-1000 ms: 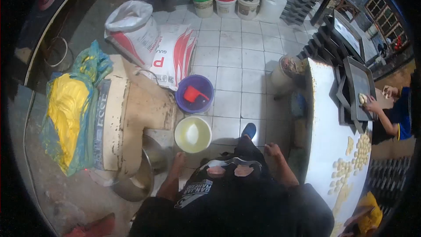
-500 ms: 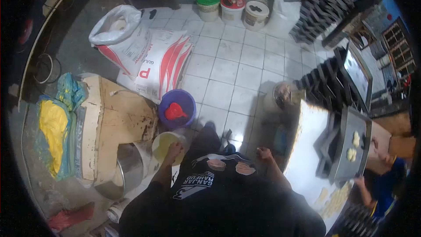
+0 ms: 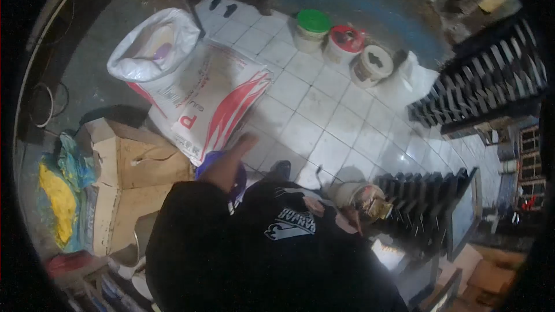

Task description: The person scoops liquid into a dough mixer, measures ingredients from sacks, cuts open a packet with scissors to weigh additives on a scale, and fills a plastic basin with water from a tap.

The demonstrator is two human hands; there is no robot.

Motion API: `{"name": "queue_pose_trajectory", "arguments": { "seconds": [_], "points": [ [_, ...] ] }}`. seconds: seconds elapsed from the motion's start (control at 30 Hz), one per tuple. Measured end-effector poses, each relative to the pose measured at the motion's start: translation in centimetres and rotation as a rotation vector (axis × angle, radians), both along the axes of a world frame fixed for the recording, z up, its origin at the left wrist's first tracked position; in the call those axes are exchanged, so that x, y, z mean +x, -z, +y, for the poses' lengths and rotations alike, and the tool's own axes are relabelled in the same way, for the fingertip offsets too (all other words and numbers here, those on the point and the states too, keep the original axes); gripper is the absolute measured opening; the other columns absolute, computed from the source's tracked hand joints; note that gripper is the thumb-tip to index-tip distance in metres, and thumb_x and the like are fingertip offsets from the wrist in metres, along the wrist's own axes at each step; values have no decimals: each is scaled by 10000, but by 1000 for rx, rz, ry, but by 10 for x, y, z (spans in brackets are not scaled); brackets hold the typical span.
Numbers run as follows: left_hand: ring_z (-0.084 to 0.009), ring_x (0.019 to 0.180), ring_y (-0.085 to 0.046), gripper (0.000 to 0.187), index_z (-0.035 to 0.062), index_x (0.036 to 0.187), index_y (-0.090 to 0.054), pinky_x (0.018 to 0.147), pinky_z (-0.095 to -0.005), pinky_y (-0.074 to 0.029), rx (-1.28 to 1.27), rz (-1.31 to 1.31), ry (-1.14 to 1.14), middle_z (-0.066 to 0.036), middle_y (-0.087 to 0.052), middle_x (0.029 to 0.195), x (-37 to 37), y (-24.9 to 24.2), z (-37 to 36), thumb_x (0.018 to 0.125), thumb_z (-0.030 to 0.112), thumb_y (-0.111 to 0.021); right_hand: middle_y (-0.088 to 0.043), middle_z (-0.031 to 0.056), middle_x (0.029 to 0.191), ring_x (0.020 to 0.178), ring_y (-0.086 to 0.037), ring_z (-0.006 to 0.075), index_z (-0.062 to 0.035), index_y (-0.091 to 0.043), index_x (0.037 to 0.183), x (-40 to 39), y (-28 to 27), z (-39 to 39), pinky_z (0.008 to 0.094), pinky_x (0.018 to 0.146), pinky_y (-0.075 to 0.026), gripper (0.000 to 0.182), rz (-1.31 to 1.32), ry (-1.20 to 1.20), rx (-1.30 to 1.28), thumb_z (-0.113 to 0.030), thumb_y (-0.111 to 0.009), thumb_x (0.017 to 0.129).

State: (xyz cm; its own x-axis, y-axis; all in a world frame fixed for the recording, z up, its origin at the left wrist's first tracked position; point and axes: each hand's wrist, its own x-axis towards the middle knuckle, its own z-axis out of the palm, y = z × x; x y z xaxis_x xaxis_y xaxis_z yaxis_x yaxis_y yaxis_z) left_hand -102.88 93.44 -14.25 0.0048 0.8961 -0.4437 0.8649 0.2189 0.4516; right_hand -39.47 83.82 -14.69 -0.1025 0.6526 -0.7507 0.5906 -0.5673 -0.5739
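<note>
My left hand (image 3: 247, 140) reaches forward, blurred, over the lower edge of the stacked white-and-red printed sacks (image 3: 199, 95). Beneath that forearm is a purple bucket (image 3: 238, 184), mostly covered by the arm. Beyond, an open sack (image 3: 144, 60) with a clear plastic liner has pale contents and a small purple object (image 3: 162, 51) inside. My right hand (image 3: 351, 219) hangs low at my right side, blurred, beside a bucket of wrappers or scraps (image 3: 347, 193). Its fingers are smeared and partly lost against my dark shirt.
Lidded tubs with green (image 3: 314, 21), red (image 3: 348, 39) and white (image 3: 373, 63) tops stand ahead on the tiled floor (image 3: 300, 98). A cardboard box (image 3: 150, 162) is at left. Stacked dark trays (image 3: 425, 202) stand at right, with another tray stack (image 3: 485, 75) farther off.
My view has turned and moved forward. My left hand has left the pale bucket and swung out toward the sacks. My right hand is now by the scrap bucket; the table and co-worker have left view.
</note>
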Motion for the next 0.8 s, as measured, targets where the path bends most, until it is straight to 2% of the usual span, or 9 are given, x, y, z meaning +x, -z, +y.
{"name": "queue_pose_trajectory", "arguments": {
  "seconds": [0.1, 0.27, 0.43, 0.53, 0.57, 0.6, 0.73, 0.77, 0.8],
  "points": [
    [-375, 1003, -619, 366, 63, 1158, -644, 891, -491, -473, 307, -165, -15, -218, -658, 1063, 46, -95, 192, 950, 308, -469, -662, 69, 960, 802, -625, 183, -40, -648, 1100, -19, 3, 120, 314, 682, -498, 309, 48, 57, 30, -290, -528, 964],
    [-367, 980, -627, 362, 53, 1102, -672, 867, -485, -484, 545, -382, -8, -208, -665, 1061, 121, -271, 415, 924, 319, -501, -663, 69, 989, 825, -628, 182, -51, -648, 1098, -79, 35, 303, 306, 690, -497, 305, 219, 67, -47, -292, -510, 972],
    [-358, 956, -635, 363, 43, 1046, -700, 842, -479, -496, 631, -638, -58, -198, -672, 1059, 130, -361, 612, 898, 329, -534, -665, 68, 1018, 847, -632, 180, -62, -648, 1096, -93, 40, 471, 298, 698, -496, 303, 249, -27, -108, -293, -491, 980],
    [-353, 942, -640, 365, 37, 1012, -716, 828, -475, -503, 584, -580, -137, -193, -676, 1058, 90, -354, 733, 882, 336, -553, -666, 68, 1035, 860, -634, 179, -68, -648, 1095, -92, 28, 563, 293, 703, -495, 302, 270, -3, -100, -294, -480, 986],
    [-346, 905, -651, 368, 36, 1007, -717, 811, -472, -512, 711, -219, -73, -179, -692, 1006, 73, -337, 775, 888, 336, -540, -666, 68, 1041, 865, -635, 179, -71, -648, 1095, -93, 25, 597, 292, 705, -495, 302, 287, -1, -99, -294, -476, 987],
    [-336, 900, -652, 343, 41, 1007, -712, 802, -465, -516, 735, -159, -74, -175, -688, 999, 50, -329, 795, 887, 313, -540, -666, 68, 1047, 869, -635, 179, -73, -648, 1094, -96, 24, 633, 290, 707, -494, 302, 303, -23, -110, -295, -473, 989],
    [-297, 882, -657, 253, 60, 1007, -694, 765, -436, -531, 780, 79, -59, -159, -675, 971, -96, -288, 800, 883, 217, -539, -668, 67, 1070, 887, -638, 178, -82, -648, 1093, -180, 19, 782, 284, 713, -494, 302, 380, -139, -135, -296, -458, 996],
    [-287, 878, -658, 234, 65, 1007, -689, 756, -429, -534, 819, 207, -26, -155, -672, 964, -125, -278, 795, 882, 193, -539, -668, 67, 1075, 892, -639, 177, -84, -648, 1093, -205, -5, 822, 282, 715, -493, 303, 381, -161, -84, -296, -454, 997],
    [-277, 873, -659, 217, 70, 1007, -685, 747, -421, -538, 891, 496, 83, -151, -668, 957, -162, -253, 801, 881, 169, -539, -661, 81, 1081, 811, -624, 168, -85, -644, 1096, -233, 14, 873, 283, 666, -493, 280, 368, -349, 50, -277, -472, 985]
  ]
}}
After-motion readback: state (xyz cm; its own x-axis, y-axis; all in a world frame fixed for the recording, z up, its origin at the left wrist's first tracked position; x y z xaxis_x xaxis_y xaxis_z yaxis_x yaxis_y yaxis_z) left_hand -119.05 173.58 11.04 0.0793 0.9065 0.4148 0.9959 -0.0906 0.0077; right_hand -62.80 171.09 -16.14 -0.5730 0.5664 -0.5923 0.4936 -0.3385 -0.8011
